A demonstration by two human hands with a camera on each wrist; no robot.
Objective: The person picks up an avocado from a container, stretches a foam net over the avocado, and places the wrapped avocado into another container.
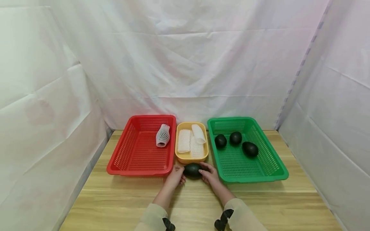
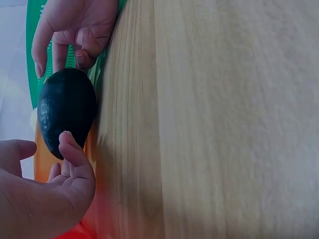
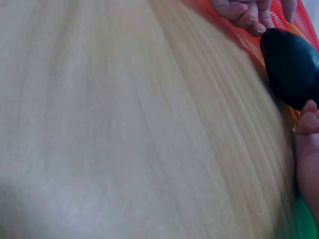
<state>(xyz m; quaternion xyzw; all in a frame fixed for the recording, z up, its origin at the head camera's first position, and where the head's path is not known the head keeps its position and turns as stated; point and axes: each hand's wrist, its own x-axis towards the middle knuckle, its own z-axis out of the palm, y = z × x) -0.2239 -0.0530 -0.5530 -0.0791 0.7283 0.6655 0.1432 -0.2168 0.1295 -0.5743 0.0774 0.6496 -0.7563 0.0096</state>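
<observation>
A dark green avocado point(image 1: 192, 170) lies sideways between my two hands, just in front of the small yellow basket point(image 1: 185, 160). My left hand point(image 1: 175, 175) holds its narrow end between bent fingers, as the left wrist view shows with the avocado point(image 2: 67, 107) close up. At the rounder end, my right hand point(image 1: 210, 174) grips with the thumb on the near side and fingers on the far side. In the right wrist view, the right thumb point(image 3: 308, 112) lies against the avocado point(image 3: 289, 67). White foam net sleeves point(image 1: 184, 141) lie in the yellow basket.
On the left stands a red basket point(image 1: 115, 170) with one dark fruit in a foam net sleeve point(image 1: 163, 135). A green basket point(image 1: 281, 175) on the right holds three bare avocados point(image 1: 250, 149). White cloth point(image 1: 188, 64) hangs behind and beside the wooden table point(image 1: 121, 205).
</observation>
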